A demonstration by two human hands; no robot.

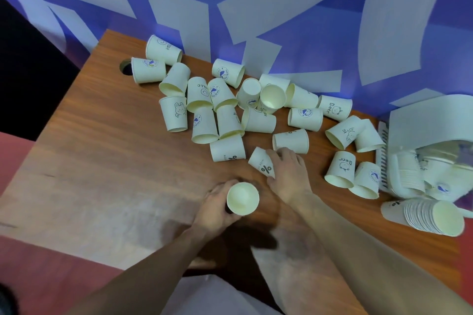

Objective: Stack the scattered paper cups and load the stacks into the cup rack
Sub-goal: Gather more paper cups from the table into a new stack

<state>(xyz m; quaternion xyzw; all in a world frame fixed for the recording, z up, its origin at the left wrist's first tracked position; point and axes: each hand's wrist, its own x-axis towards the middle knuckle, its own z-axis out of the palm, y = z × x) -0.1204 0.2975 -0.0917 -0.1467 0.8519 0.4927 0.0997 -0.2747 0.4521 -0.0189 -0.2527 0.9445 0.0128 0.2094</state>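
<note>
The left hand (217, 208) held an upright cup (242, 198) near the table (102, 161) edge while the right hand (289, 174) closed on a toppled cup (262, 164), light, crushable paper best held around its wall.

A wooden bench (107, 151) with reddish-brown grain stands against a blue wall (294, 20) patterned with pale angular shapes. A round hole (124, 67) is cut near the bench's far left corner. Reddish floor (38, 271) shows at lower left.
</note>
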